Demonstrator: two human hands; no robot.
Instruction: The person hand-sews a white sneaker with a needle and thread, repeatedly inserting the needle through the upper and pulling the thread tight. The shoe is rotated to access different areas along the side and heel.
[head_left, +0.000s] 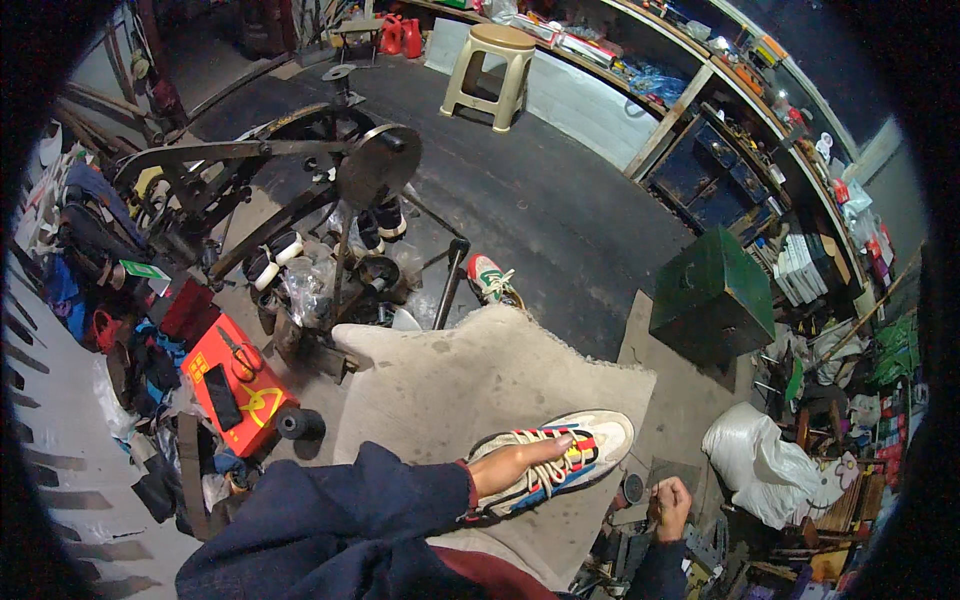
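Observation:
A cream sneaker (605, 440) with red, blue and yellow trim and pale laces lies on its side across the beige cloth (430, 390) over my lap. My left hand (505, 468) grips it, the thumb stretched over the laces; the other fingers are hidden by the shoe. To the right of the cloth, my right hand (670, 505) is low, with its fingers curled closed. What it holds, if anything, cannot be made out. Beside it stands a small round dark container (632, 488), among metal tools and parts. A second sneaker (490, 280), cream, red and green, is on the floor beyond the cloth.
A sewing machine with a wheel (378, 168) stands ahead left. Nearer are a red-orange shoebox (240, 385) carrying scissors (240, 355) and a phone (222, 398). At right are a green metal box (712, 295) and white sack (760, 465); a stool (490, 75) stands far off.

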